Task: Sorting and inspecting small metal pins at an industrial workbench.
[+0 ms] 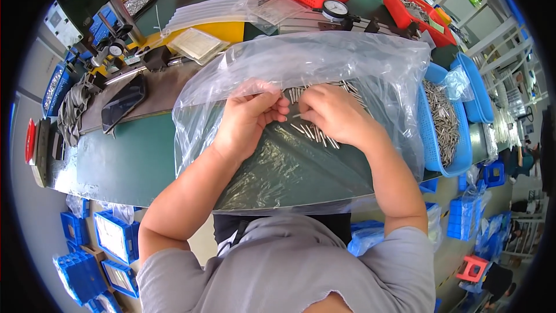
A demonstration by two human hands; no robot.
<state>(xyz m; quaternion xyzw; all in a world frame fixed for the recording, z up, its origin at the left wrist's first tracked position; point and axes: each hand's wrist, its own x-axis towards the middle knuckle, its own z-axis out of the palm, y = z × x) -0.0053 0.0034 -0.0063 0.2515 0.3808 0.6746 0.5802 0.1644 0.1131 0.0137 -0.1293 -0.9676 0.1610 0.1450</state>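
Far left, a rumpled grey cloth (72, 115) bunches in soft folds, and beside it a glossy black phone (124, 103), a flat rounded slab, lies aslant. On we go across the smooth green tabletop (121, 165) to a clear plastic sheet (324, 52), all creases and shiny ripples, billowing up at the back. And here's the left hand (248, 115) over it, bare, thumb and fingers curled in together; whether anything is pinched there, I cannot tell! Right in the middle, the slim metal pins (317, 135), straight, silvery little rods, lie on the plastic, some fanned out below the right hand (333, 111), more behind it. That right hand bends its fingers down among them, one pin's end poking out by the fingertips, though I cannot tell if it's gripped. Then, right of the sheet, a blue plastic basket (430, 146) with lattice walls, heaped with more grey metal rods
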